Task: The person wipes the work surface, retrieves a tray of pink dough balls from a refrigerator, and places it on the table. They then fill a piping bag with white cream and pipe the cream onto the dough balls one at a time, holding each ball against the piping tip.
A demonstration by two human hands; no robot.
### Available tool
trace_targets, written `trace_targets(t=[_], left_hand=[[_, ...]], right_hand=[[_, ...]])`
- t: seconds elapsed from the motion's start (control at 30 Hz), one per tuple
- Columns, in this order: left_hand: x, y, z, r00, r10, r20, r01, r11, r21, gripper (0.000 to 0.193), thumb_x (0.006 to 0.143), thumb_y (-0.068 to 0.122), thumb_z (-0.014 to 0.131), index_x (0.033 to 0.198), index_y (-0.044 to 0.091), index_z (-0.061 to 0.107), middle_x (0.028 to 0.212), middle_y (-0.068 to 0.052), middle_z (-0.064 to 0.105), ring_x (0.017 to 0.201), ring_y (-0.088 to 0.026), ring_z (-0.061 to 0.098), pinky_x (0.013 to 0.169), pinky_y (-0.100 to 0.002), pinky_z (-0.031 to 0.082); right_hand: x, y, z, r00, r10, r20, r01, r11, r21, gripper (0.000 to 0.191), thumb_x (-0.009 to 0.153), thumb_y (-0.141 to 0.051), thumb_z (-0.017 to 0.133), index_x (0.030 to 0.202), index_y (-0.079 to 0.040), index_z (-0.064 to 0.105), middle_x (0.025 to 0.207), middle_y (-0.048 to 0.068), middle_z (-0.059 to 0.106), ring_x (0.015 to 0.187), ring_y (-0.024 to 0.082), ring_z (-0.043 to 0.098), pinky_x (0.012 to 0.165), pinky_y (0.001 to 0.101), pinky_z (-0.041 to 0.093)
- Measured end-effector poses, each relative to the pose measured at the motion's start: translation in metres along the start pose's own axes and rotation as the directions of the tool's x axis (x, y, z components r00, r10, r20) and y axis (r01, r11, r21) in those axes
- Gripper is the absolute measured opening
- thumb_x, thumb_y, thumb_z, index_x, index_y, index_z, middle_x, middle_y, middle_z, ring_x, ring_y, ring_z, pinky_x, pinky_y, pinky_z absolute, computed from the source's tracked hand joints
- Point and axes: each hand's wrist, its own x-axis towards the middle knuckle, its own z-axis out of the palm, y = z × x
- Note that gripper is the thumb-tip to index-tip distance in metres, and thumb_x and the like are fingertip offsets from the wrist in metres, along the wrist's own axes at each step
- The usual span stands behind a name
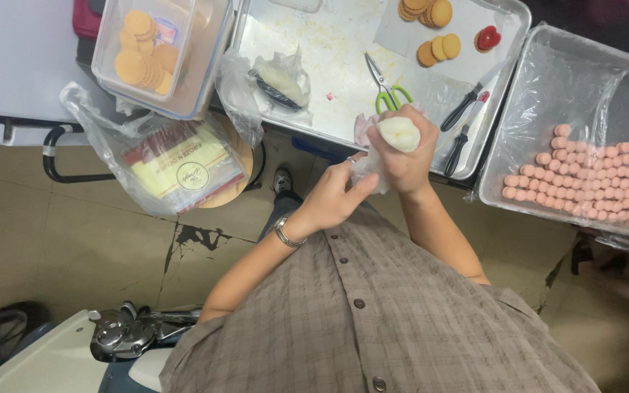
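My right hand (409, 156) is closed around a clear piping bag (397, 133) bulging with white cream, held over the front edge of a metal tray (343, 109). My left hand (333, 196), with a metal bracelet on the wrist, pinches the bag's loose plastic end just below and left of the right hand. Green-handled scissors (385, 91) lie on the tray just beyond the bag. Round yellow biscuits (438, 47) and a red heart-shaped piece (487, 38) sit at the tray's far end.
A clear plastic box of round biscuits (147, 51) stands at the upper left. A second tray lined with plastic (547, 94) holds several rows of small pink pieces (584, 182). Black-handled tools (467, 116) lie on the tray's right side. A bagged packet (183, 171) rests on a stool.
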Motion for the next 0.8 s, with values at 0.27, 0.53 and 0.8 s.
trace_targets(t=[0.27,0.53,0.8], left_hand=[[-0.007,-0.002,-0.006,0.994,0.069,0.079,-0.082,0.981,0.174,0.021,0.094,0.017,0.063,0.099,-0.003,0.066,0.086,-0.015,0.071,0.079,-0.026,0.072,0.071,-0.035,0.055],[-0.011,-0.002,-0.004,0.979,0.169,0.117,-0.203,0.88,0.43,0.024,0.083,0.02,0.077,0.087,0.001,0.062,0.082,-0.017,0.067,0.078,-0.038,0.068,0.067,-0.044,0.053],[-0.015,-0.006,-0.006,0.971,0.157,0.183,-0.227,0.852,0.472,0.027,0.077,0.021,0.079,0.085,0.002,0.061,0.079,-0.017,0.065,0.076,-0.039,0.066,0.065,-0.045,0.052]], right_hand=[[0.017,-0.045,-0.01,0.824,0.122,0.554,-0.347,0.881,0.323,0.031,0.075,-0.004,0.077,0.101,0.0,0.062,0.083,0.003,0.063,0.076,0.014,0.063,0.07,0.0283,0.051],[-0.021,-0.042,-0.007,0.922,0.06,0.383,-0.236,0.87,0.433,0.029,0.083,0.013,0.06,0.07,-0.004,0.042,0.067,0.001,0.044,0.062,0.014,0.045,0.059,0.0289,0.036],[-0.022,-0.047,-0.006,0.922,-0.174,0.346,0.035,0.927,0.373,0.021,0.068,0.014,0.047,0.063,-0.003,0.037,0.06,0.005,0.042,0.054,0.018,0.04,0.054,0.0318,0.038]])
